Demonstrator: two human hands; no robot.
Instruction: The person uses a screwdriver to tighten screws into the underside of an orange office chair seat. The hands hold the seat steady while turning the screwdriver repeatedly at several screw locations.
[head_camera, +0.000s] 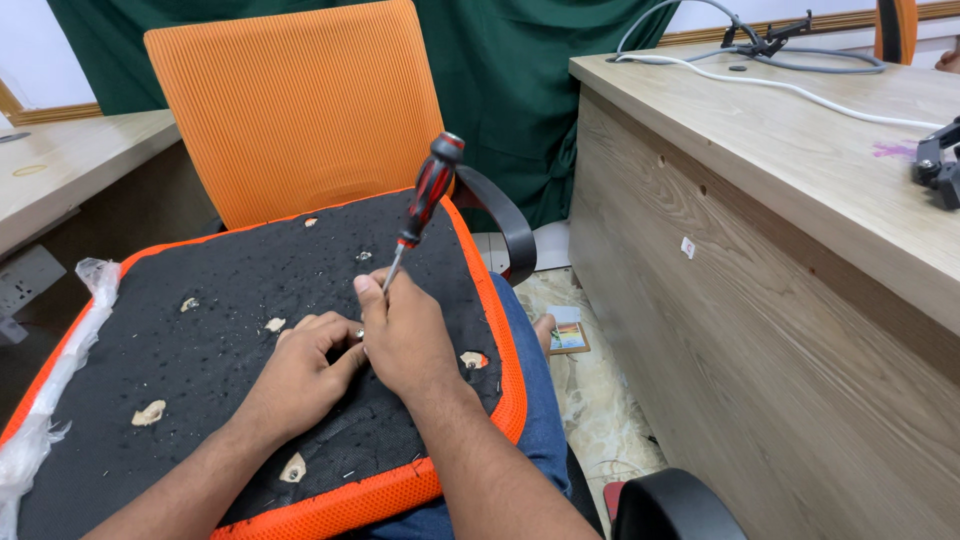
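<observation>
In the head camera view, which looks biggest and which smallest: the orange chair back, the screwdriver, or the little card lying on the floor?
1. Orange chair back, by far the largest.
2. Screwdriver, held by the right hand.
3. Card on the floor, smallest.

The card lies farther from the camera than the screwdriver, so the gap between those two is unsure.

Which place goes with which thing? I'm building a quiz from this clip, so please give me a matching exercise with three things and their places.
Things:
1. screwdriver
2. white cable
3. plastic wrap

Places:
A. along the seat cushion's left edge
B. on the wooden desk at right
C. in the right hand, beside the left hand

Pairs: 1-C, 2-B, 3-A
</observation>
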